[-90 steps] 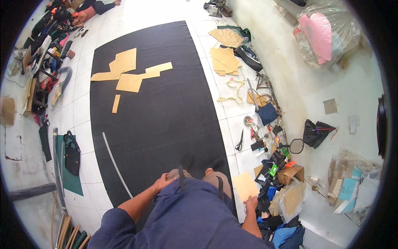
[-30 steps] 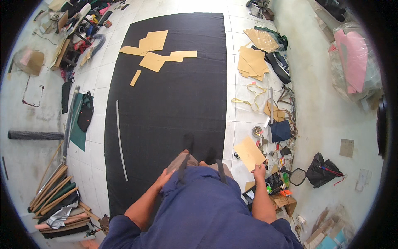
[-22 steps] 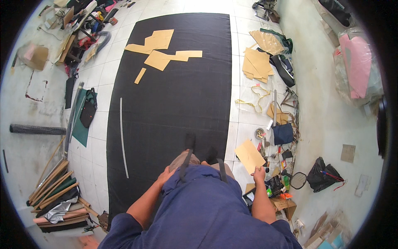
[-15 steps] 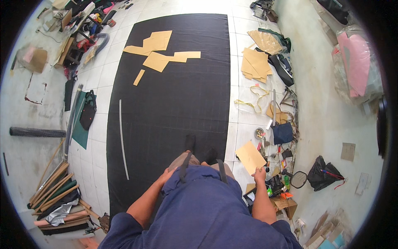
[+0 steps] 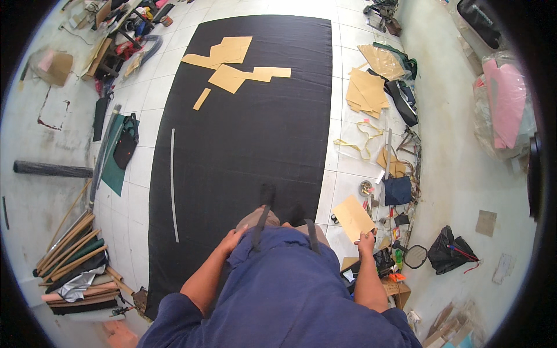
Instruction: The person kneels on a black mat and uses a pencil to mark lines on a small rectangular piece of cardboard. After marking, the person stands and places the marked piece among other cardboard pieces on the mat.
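My right hand [image 5: 365, 242] grips a tan cardboard pattern piece [image 5: 353, 216] by its near corner, out to my right above the floor. Against my trouser leg rests my left hand [image 5: 232, 237], fingers lying along the thigh, nothing seen in it. Under my feet a long black fabric sheet [image 5: 249, 139] is spread over the tiles. Several tan cardboard pieces [image 5: 229, 79] lie on its far part, some overlapping. One small tan strip [image 5: 202, 99] sits apart from them. A long pale ruler-like strip [image 5: 173, 185] lies near the fabric's left edge.
Along the right wall are more cardboard pieces [image 5: 367, 93], a yellow measuring tape [image 5: 364, 139], a round tin [image 5: 365, 187], a navy cloth [image 5: 398, 191] and a cardboard box [image 5: 400, 288]. Rolls of material [image 5: 75, 261] lean at the left, near a dark bag [image 5: 126, 146].
The whole view has shifted slightly, so the fabric's far end sits a little further right and higher. Both hands stay nearly in place; the right one still holds the cardboard piece.
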A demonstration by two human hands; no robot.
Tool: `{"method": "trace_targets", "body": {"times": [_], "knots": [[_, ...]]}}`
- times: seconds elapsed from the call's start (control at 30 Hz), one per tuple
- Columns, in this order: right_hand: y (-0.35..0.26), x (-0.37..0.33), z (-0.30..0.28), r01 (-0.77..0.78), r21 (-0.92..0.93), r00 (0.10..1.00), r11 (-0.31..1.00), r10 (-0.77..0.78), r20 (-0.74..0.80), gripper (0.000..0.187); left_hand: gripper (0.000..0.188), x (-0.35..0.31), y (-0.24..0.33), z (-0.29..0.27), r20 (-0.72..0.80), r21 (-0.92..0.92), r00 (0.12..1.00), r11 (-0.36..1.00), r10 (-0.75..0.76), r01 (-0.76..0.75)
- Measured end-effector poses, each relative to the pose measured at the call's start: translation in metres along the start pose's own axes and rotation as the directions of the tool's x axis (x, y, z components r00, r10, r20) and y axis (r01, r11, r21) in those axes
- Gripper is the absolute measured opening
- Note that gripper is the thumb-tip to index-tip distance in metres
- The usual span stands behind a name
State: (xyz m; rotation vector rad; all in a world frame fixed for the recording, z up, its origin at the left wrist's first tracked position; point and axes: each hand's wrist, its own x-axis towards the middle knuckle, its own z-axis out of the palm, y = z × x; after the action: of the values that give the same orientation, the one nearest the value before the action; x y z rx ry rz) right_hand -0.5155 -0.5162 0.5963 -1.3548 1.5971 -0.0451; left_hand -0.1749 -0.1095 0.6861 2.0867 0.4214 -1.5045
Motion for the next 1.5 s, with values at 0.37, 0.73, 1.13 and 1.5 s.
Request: {"method": "trace_targets", "body": {"times": [0.37,0.73,1.13,1.5], "knots": [[0.009,0.021,0.011,0.07,0.012,0.997,0.997,-0.071,0.031,0.029,0.115,0.019,-0.013,0.006,0.026,-0.039,1.0,0.999,-0.011,0.012],[0.005,0.0,0.004,0.028,-0.007,1.0,1.0,-0.028,0.005,0.03,0.109,0.004,0.013,0.006,-0.083,0.223,0.996,0.975,0.04,-0.02],[0.003,-0.007,-0.003,0.02,-0.002,0.999,1.0,-0.02,-0.032,0.027,0.117,0.012,0.017,0.005,0.012,0.251,0.998,0.966,0.066,-0.067],[-0.007,-0.013,0.001,0.035,-0.119,0.999,0.992,-0.033,0.016,0.024,0.103,0.015,0.012,0.012,-0.018,0.369,0.996,0.926,0.091,-0.078]]}}
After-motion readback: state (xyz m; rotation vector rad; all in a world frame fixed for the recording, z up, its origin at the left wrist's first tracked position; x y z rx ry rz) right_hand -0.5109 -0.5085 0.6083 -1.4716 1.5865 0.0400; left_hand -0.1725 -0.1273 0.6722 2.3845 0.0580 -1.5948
